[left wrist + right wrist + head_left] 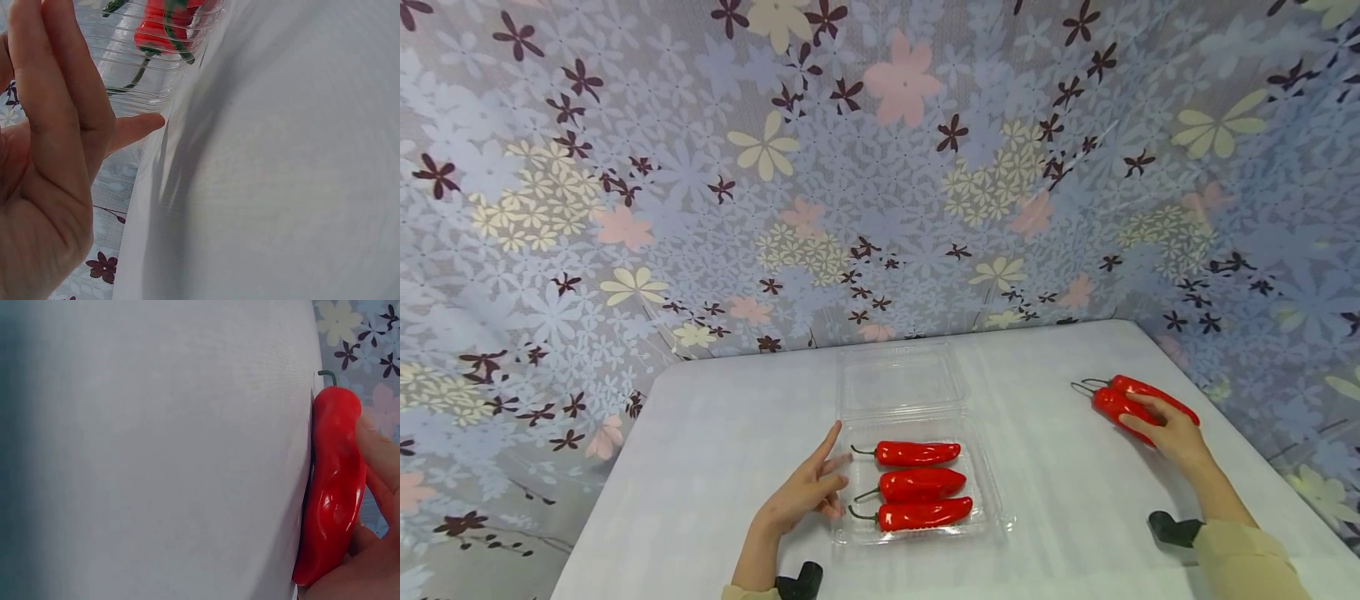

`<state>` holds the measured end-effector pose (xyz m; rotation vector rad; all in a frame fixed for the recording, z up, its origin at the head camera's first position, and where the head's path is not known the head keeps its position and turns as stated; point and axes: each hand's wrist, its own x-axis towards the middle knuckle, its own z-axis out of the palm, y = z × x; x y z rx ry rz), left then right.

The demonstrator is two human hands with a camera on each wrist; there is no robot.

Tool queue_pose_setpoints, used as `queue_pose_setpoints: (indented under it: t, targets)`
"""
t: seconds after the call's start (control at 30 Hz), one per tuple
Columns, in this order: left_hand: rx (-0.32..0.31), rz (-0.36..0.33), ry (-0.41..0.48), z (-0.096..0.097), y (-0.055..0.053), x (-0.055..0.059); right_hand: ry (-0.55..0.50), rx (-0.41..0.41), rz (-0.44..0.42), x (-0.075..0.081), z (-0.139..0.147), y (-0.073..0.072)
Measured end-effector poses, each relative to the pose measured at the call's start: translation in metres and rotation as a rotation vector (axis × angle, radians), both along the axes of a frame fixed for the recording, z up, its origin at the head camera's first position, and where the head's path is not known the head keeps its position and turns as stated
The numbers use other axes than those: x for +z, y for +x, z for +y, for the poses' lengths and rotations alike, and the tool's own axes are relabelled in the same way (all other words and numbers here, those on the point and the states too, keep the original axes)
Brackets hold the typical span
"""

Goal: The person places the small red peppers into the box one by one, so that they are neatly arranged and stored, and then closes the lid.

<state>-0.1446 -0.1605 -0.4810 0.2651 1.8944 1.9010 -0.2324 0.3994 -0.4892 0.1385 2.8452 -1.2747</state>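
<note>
My right hand grips the nearer of two red peppers on the right side of the table, its thumb against the side facing me. The other red pepper lies just behind, partly covered by the fingers. In the right wrist view, the gripped pepper has a curved green stem. A clear plastic clamshell box lies with its lid folded back, holding three red peppers in a row, stems leftward. Beside its left wall is my left hand, index finger extended and fingertips at the wall, grasping nothing.
The box's transparent lid lies flat toward the table's back edge. A white cloth covers the table. Floral fabric hangs behind it and along the sides. A black wrist mount sits at the right sleeve.
</note>
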Motion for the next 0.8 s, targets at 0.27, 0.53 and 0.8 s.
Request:
queue_pose_setpoints:
  t: [0.27,0.53,0.8]
  targets:
    - [0.005,-0.008,-0.003,0.0,0.0,0.0,-0.013,0.008,-0.015,0.0,0.001,0.0]
    - [0.007,-0.015,-0.002,-0.001,0.001,-0.001,-0.043,-0.011,0.014,0.003,-0.003,-0.002]
    - [0.008,-0.008,-0.004,-0.002,-0.001,-0.001,-0.088,-0.009,0.032,0.031,-0.015,-0.007]
